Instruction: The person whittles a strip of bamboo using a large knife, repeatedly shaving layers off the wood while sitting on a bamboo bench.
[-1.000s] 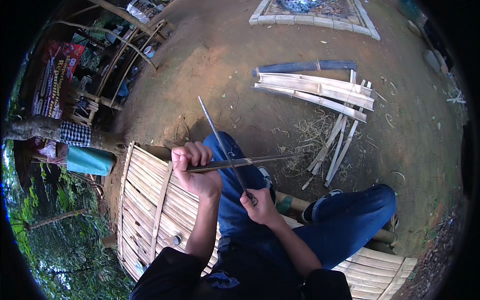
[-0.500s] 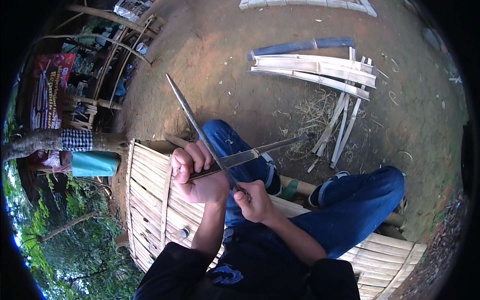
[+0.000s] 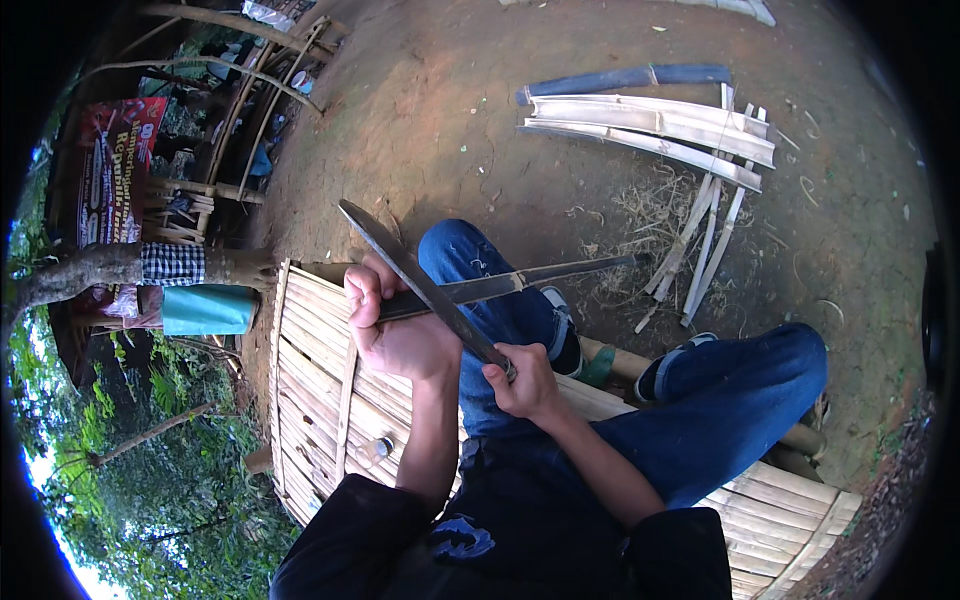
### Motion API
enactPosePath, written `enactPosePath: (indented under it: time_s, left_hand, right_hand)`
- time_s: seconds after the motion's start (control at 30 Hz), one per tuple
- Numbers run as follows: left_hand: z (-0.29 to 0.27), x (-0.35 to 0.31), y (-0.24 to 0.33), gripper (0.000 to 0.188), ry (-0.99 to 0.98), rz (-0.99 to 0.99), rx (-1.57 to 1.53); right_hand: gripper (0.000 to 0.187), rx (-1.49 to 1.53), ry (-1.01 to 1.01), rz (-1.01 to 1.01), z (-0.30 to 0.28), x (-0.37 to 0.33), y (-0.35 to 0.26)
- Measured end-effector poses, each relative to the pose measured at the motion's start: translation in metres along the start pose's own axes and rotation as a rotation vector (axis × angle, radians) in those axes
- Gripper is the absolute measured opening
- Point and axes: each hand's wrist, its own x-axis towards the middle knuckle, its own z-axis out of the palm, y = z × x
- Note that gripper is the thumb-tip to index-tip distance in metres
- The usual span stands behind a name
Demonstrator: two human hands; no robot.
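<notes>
My left hand [image 3: 412, 345] is closed around one end of a dark bamboo strip [image 3: 575, 270], which stretches away to the right across my knee. In my right hand [image 3: 526, 385] is the handle of a machete [image 3: 425, 287], its thumb pressed along the grip. The long grey blade points up and to the left and crosses over the strip close to my left fingers. Whether the edge touches the bamboo, I cannot tell. The left fingertips partly show, curled over the strip.
I sit on a bamboo-slat bench [image 3: 310, 375] with a small glass jar [image 3: 376, 450] on it. Split bamboo pieces [image 3: 650, 118] lie on the dirt ahead, beside thin strips [image 3: 712, 255] and curled shavings [image 3: 655, 215]. Left stand a tree trunk [image 3: 235, 267] and a teal cloth [image 3: 210, 310].
The machete has turned, showing more of its flat side, and its tip has dropped nearer my left hand. The whole scene has shifted slightly right. Both hands keep their hold.
</notes>
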Motion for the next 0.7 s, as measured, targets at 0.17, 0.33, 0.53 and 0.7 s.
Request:
enactPosePath:
  time_s: [0.17, 0.33, 0.53, 0.7]
  left_hand:
    - [-0.013, 0.009, -0.002, 0.016, -0.026, 0.013, 0.041]
    - [-0.001, -0.010, -0.003, 0.023, -0.058, 0.114, 0.056]
    - [-0.007, 0.012, -0.014, 0.023, -0.052, 0.112, 0.033]
    - [-0.010, 0.014, -0.014, 0.023, -0.051, 0.095, 0.022]
  right_hand:
    - [0.046, -0.113, 0.147, 0.225, -0.012, -0.005, 0.032]
    - [0.061, -0.099, 0.320, 0.800, -0.058, 0.005, 0.088]
    - [0.056, -0.024, 0.172, 0.368, -0.027, 0.007, 0.048]
    - [0.049, 0.135, -0.023, 0.184, -0.007, 0.028, -0.031]
